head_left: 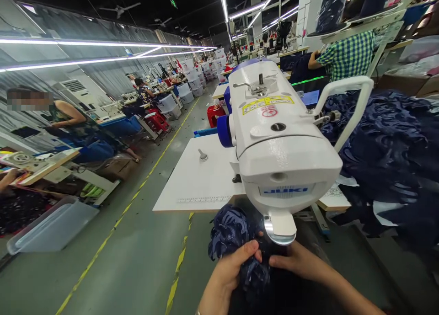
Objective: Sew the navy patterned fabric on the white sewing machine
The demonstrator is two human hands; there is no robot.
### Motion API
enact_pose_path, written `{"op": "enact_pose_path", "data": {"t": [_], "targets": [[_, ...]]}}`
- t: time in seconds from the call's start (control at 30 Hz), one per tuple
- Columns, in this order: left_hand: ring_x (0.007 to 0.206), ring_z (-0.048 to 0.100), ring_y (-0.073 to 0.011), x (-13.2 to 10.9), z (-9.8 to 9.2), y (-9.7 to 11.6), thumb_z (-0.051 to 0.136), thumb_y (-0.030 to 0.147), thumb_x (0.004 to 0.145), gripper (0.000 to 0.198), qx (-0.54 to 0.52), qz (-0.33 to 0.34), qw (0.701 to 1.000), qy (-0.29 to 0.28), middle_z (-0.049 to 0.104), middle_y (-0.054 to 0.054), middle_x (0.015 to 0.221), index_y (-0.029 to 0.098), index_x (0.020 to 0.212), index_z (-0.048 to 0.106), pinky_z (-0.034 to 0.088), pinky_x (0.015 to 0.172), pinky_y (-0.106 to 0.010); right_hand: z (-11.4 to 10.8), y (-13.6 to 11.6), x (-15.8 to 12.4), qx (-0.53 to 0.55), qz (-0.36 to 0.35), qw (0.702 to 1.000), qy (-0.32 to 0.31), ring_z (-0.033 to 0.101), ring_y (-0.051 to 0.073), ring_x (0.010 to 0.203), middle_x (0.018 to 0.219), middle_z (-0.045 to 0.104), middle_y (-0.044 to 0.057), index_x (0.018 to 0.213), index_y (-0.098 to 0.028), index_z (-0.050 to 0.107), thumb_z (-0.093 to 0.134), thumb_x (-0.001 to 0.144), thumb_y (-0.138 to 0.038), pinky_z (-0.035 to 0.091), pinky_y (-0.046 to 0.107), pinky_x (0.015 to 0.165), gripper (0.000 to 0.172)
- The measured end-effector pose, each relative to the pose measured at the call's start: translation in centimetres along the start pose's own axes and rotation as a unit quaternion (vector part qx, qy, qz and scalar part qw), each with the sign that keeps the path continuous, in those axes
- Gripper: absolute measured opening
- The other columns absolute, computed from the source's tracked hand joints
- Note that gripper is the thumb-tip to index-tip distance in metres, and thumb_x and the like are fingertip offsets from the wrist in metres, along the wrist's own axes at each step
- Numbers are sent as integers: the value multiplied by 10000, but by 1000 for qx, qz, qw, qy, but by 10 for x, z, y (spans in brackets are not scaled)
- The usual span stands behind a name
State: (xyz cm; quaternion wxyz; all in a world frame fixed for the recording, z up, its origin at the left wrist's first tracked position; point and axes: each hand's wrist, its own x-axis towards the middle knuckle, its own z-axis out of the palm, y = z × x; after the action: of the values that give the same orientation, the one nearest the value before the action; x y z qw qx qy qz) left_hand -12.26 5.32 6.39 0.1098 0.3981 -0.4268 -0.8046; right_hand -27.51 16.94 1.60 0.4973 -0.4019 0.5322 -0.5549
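Note:
A bunched navy fabric piece with a shiny ruffled pattern (229, 230) hangs at the front of a white sewing machine (281, 155) marked JUKI. My left hand (235, 264) is closed on this fabric, thumb on top and fingertips curled at its edge. My right hand (291, 261) grips the dark fabric just below the machine's head, its thumb pointing left toward my left hand. Most of its fingers are hidden under the cloth and behind the machine's rounded metal front guard (280, 235). The needle area is out of sight.
The white machine table (195, 178) bears a printed ruler along its front edge. A large heap of navy fabric (387, 155) lies to the right, beside a white lever-like frame (356, 109). Co-workers sit at other machines. Yellow floor tape (137, 191) lines the aisle.

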Motion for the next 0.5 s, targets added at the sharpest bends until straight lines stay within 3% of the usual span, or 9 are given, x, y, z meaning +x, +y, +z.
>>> {"op": "enact_pose_path", "data": {"t": [0.13,0.27,0.37,0.43,0.5], "targets": [[608,543,-125,0,-6,4,851,429,629,390,-7,50,999,-21,540,2,553,106,819,746,479,693,-255,-13,4,-8,-98,-20,994,33,631,277,992,1029,699,67,1082,-216,711,513,917,-347,480,381,922,290],[619,560,-128,2,-8,4,868,404,607,397,-35,22,999,19,563,-5,564,98,828,744,489,668,-241,-34,1,-32,-188,-7,981,52,637,261,972,1034,690,39,1263,-298,600,476,922,-249,469,345,905,366],[609,575,-133,3,-8,2,876,407,590,431,-45,-5,998,32,594,-17,576,92,851,740,498,634,-240,-42,-5,-47,-189,39,980,51,631,203,675,789,681,-1,1355,-327,511,461,949,-315,499,313,754,410],[589,580,-135,2,-9,1,870,421,597,445,-37,-20,999,35,612,-26,583,94,868,737,502,606,-244,-45,-9,-52,-172,55,982,55,563,158,543,859,687,8,1339,-332,533,454,955,-357,487,283,620,393],[581,587,-143,2,-11,1,864,446,600,463,-19,-28,999,40,625,-33,587,100,879,734,508,593,-254,-48,-14,-53,-169,36,983,68,596,164,653,1066,664,37,1260,-323,610,495,940,-380,495,272,640,345]]}}
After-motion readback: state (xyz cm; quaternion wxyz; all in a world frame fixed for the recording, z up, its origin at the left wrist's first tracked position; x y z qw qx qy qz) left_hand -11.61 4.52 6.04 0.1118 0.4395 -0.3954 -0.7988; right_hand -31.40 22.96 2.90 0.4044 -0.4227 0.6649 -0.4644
